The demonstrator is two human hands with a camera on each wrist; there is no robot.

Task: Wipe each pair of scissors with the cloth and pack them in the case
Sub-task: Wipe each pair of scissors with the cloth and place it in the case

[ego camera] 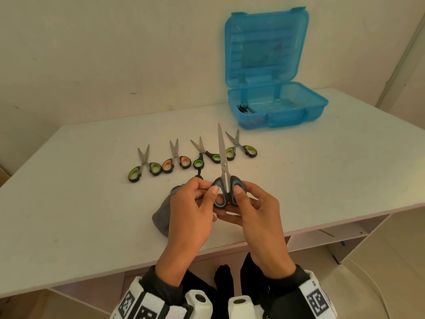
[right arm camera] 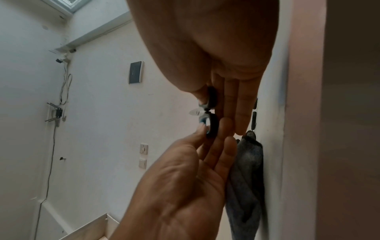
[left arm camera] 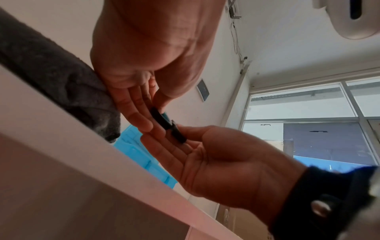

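Both hands hold one large pair of scissors (ego camera: 223,166) with black-and-blue handles above the table's front, blades closed and pointing away from me. My left hand (ego camera: 212,192) pinches the left handle loop, thumb on top and fingers beneath. My right hand (ego camera: 239,194) pinches the right loop the same way. In the left wrist view the handles (left arm camera: 164,123) lie across both hands' fingers. The right wrist view shows both loops (right arm camera: 211,123) edge-on. A grey cloth (ego camera: 162,212) lies on the table under my left hand. The blue case (ego camera: 276,107) stands open at the back right.
Several small scissors lie in a row mid-table: green-handled (ego camera: 143,164), orange-handled (ego camera: 176,158), green-handled (ego camera: 204,154) and green-handled (ego camera: 241,146). A small dark item (ego camera: 243,108) sits in the case's left corner. The white table (ego camera: 322,169) ends just in front of my wrists.
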